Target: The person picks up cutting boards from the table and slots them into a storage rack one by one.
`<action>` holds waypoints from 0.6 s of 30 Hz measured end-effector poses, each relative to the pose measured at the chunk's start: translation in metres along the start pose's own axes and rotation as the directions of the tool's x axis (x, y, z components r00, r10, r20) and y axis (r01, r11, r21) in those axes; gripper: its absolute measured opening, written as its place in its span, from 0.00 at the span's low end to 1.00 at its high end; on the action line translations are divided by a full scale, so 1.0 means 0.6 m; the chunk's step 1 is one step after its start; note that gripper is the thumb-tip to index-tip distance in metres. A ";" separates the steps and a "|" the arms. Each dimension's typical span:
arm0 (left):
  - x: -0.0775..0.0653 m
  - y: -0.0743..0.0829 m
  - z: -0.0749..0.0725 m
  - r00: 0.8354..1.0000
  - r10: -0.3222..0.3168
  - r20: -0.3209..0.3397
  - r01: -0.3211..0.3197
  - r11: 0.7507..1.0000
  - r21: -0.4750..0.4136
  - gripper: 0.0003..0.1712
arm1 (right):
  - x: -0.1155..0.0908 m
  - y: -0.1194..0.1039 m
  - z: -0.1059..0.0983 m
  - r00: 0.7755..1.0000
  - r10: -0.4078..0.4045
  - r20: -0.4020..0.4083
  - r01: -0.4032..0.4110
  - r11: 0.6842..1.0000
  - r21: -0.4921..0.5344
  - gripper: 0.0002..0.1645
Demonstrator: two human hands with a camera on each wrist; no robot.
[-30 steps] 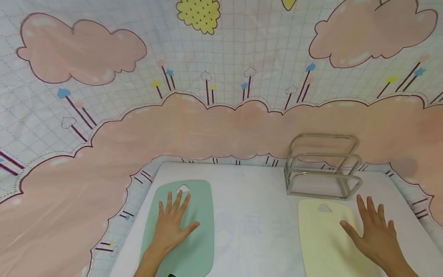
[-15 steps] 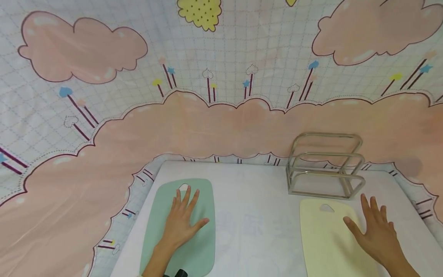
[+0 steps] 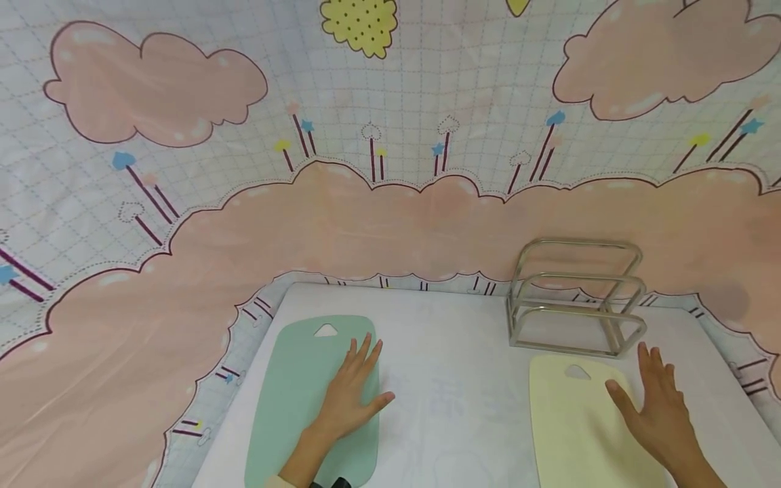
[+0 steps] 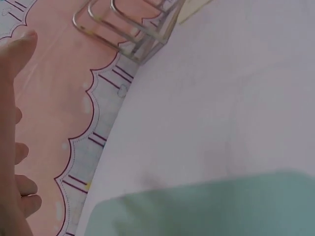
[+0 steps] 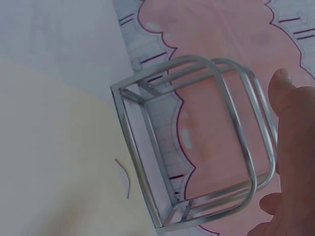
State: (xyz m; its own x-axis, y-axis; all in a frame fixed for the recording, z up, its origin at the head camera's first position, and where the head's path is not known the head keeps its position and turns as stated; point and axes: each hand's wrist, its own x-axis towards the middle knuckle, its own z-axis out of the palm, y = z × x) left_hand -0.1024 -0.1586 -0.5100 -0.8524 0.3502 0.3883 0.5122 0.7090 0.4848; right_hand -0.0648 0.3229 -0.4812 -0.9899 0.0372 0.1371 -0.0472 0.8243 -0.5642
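Presently, the left hand is hovering over the right-hand edge of the green board, which is lying on the white worktop, well to the left of the wire rack. Its grip is standing wide, fingers spread, holding nothing. The yellow board is lying flat just in front of the rack. The right hand is hanging above that board's right side, in front of the rack and toward its right end; its grip is likewise standing wide, with nothing being held.

Assessed step: both hands appear to be poising above the boards. Good practice would be lowering them evenly and feeling for a rim, since thin boards are probably hugging the surface; the right hand should be minding its clearance from the rack.

Count, left to right, is showing: green boards, one; yellow boards, one; racks, one, with three hoops; hands, two.
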 end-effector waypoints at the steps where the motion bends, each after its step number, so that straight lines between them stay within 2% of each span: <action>1: 0.002 0.002 0.005 1.000 0.001 -0.003 -0.001 1.000 -0.023 0.49 | 0.000 0.000 0.002 1.000 -0.002 -0.004 0.002 1.000 0.007 0.48; 5: 0.009 0.010 0.023 1.000 0.013 -0.002 -0.013 0.997 -0.078 0.48 | 0.004 0.002 0.007 1.000 -0.003 -0.013 0.003 1.000 0.030 0.47; 13: 0.031 0.038 0.056 0.996 0.093 -0.005 -0.093 0.992 -0.086 0.50 | 0.016 0.016 0.004 0.999 0.015 -0.036 -0.012 0.995 0.099 0.45; 18: 0.055 0.063 0.076 0.996 0.079 0.027 -0.073 0.982 -0.173 0.49 | 0.025 0.022 0.001 0.997 0.010 -0.071 0.001 0.988 0.154 0.44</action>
State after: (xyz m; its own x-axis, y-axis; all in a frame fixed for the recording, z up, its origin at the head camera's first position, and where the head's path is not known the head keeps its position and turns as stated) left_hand -0.1161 -0.0927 -0.5146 -0.8118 0.4217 0.4040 0.5837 0.5649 0.5833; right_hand -0.0804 0.3339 -0.4873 -0.9782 0.0854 0.1895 -0.0687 0.7276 -0.6825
